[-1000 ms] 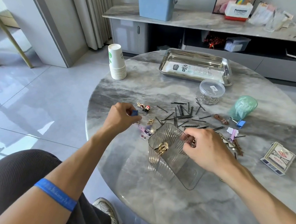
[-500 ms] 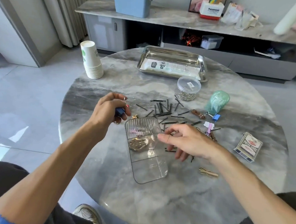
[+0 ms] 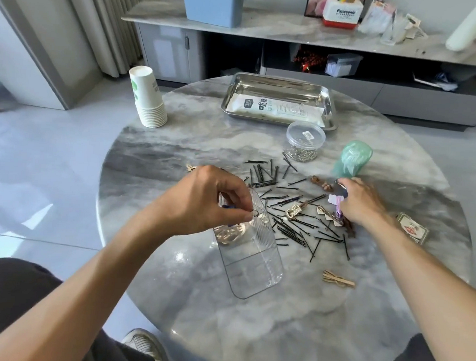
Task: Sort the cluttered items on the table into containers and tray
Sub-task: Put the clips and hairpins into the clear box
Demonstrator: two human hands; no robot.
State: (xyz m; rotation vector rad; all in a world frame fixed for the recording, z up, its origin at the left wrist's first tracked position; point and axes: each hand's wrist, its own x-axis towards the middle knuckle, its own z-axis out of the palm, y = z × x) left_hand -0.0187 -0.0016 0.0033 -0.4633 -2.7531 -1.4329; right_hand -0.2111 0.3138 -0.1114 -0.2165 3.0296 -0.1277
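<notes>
A clear ribbed bin [image 3: 250, 263] at frame centre, long axis running toward the lower right, holds gold clips [image 3: 230, 233]. The left hand [image 3: 202, 203] pinches a small blue clip [image 3: 227, 207] over it; the right hand [image 3: 361, 202] closes its fingers on a clip at centre right, grip unclear. A steel tray [image 3: 329, 102] holds a packet [image 3: 273, 108].

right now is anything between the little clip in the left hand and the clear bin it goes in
Nothing visible. The left hand pinches the small clip right above the open clear bin, with only air below it.
</notes>
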